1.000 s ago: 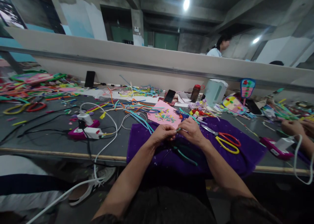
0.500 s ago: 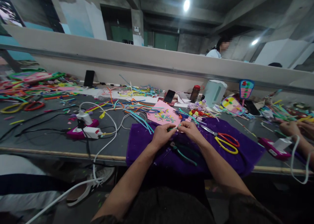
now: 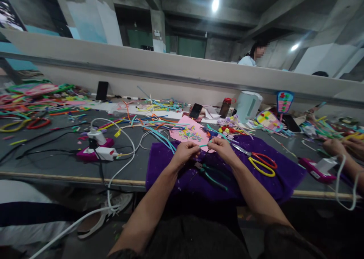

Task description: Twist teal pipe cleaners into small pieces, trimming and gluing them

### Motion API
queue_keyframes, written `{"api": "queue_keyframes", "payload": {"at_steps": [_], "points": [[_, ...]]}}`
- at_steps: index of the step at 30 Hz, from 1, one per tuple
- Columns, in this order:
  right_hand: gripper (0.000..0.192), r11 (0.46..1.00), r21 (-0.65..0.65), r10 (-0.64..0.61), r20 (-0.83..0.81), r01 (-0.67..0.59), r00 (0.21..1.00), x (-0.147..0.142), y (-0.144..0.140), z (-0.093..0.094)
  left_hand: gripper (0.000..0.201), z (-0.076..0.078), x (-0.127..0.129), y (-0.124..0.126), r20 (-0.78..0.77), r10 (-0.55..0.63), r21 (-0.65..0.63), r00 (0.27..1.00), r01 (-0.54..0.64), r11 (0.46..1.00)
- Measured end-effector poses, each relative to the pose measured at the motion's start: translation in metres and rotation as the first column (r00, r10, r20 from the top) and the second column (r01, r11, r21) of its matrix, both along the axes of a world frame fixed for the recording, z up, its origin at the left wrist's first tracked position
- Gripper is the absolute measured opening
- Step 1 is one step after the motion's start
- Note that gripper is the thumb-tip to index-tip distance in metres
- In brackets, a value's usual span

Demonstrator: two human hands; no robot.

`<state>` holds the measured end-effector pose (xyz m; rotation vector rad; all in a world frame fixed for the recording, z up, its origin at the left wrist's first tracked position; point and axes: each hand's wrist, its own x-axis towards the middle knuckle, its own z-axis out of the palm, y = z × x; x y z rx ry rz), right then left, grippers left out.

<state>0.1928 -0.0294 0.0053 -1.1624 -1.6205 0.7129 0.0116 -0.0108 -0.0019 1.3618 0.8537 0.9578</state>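
A short green pipe cleaner [image 3: 203,145] stretches between my two hands above the purple cloth [image 3: 162,168]. My left hand [image 3: 185,155] pinches one end of it, and the fingers of my right hand [image 3: 223,149] are closed on the other. Just beyond lies a pink sheet [image 3: 182,134] scattered with small cut pieces in several colours. Below my hands, pliers with green handles [image 3: 213,177] rest on the cloth. Scissors with one red and one yellow handle [image 3: 260,164] lie to the right of my right hand.
Loose pipe cleaners [image 3: 162,132] spread over the grey table at left. A magenta power strip [image 3: 93,153] trails white and black cables. At the back stand a phone [image 3: 196,111], a red-capped bottle [image 3: 226,106] and a pale kettle [image 3: 248,105]. Another person's hands [image 3: 335,147] work at far right.
My hands have drawn slightly apart, so more of the green pipe cleaner shows between them. My left hand has shifted a little to the left.
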Motion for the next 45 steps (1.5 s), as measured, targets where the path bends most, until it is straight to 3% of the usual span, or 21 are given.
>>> {"api": "queue_keyframes", "payload": {"at_steps": [4, 8, 13, 20, 28, 32, 39, 45], "points": [[0.016, 0.998, 0.058, -0.015, -0.078, 0.02, 0.997, -0.001, -0.001, 0.001, 0.026, 0.001, -0.002, 0.003, 0.086, 0.031, -0.036, 0.996, -0.028, 0.999], [0.016, 0.999, 0.02, -0.038, -0.209, 0.043, 0.977, -0.005, -0.002, 0.003, 0.034, 0.001, 0.001, 0.002, 0.152, 0.037, -0.034, 0.988, -0.032, 0.999], [0.016, 0.997, -0.056, 0.028, -0.273, -0.045, 0.962, -0.021, -0.004, 0.004, 0.028, 0.002, 0.004, 0.0, 0.226, 0.068, 0.025, 0.972, -0.076, 0.997], [0.018, 0.96, -0.195, 0.128, -0.333, -0.201, 0.934, -0.035, -0.006, 0.001, 0.026, 0.003, 0.002, 0.001, 0.249, 0.112, -0.051, 0.962, -0.103, 0.993], [0.02, 0.928, -0.21, 0.222, -0.356, -0.309, 0.908, -0.032, -0.001, -0.007, 0.028, 0.003, 0.003, -0.001, 0.225, 0.136, 0.052, 0.965, -0.152, 0.987], [0.022, 0.902, -0.234, 0.246, -0.411, -0.362, 0.878, -0.031, 0.001, -0.01, 0.026, 0.003, 0.002, -0.003, 0.264, 0.09, 0.103, 0.96, -0.121, 0.987], [0.021, 0.865, -0.268, 0.266, -0.472, -0.424, 0.841, -0.03, 0.005, -0.008, 0.035, 0.007, 0.001, 0.003, 0.354, 0.186, -0.086, 0.917, -0.166, 0.982], [0.02, 0.841, -0.299, 0.252, -0.519, -0.45, 0.817, -0.03, 0.002, -0.003, 0.035, 0.007, -0.002, 0.006, 0.354, 0.199, -0.109, 0.914, -0.171, 0.979]]}}
